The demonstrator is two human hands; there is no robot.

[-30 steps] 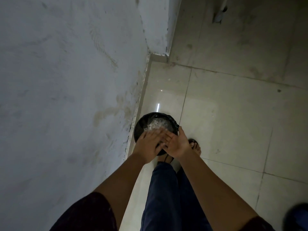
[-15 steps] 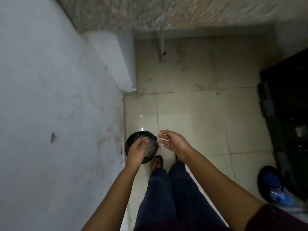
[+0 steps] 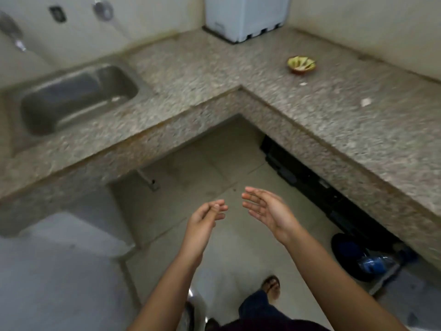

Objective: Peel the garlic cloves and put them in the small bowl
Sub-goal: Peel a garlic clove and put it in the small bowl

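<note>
- Both hands are held out over a tiled floor (image 3: pixel 226 168), in the inner angle of an L-shaped speckled stone countertop (image 3: pixel 238 68).
- The left hand (image 3: pixel 206 218) is seen from the thumb side, its fingers loosely bent and the thumb laid against them; nothing is seen in it.
- The right hand (image 3: pixel 269 211) is held with the palm turned toward the left hand, its fingers straight and slightly spread, and it is empty.
- The two hands are held near each other, with a gap between the fingertips.
- The small bowl (image 3: pixel 301 65), yellow-green inside, is set on the right arm of the countertop, toward its back edge and well apart from the hands.
- Pale pieces (image 3: pixel 301 67) are seen in the bowl; through the blur it cannot be told whether they are garlic cloves.
- Two pale scraps (image 3: pixel 365 102) are left on the countertop in front of the bowl.
- A steel sink (image 3: pixel 78 96) is sunk into the left arm of the countertop.
- A white box-shaped appliance (image 3: pixel 245 17) is stood in the back corner.
- A sandalled foot (image 3: pixel 270 286) is seen on the floor below the hands.
</note>
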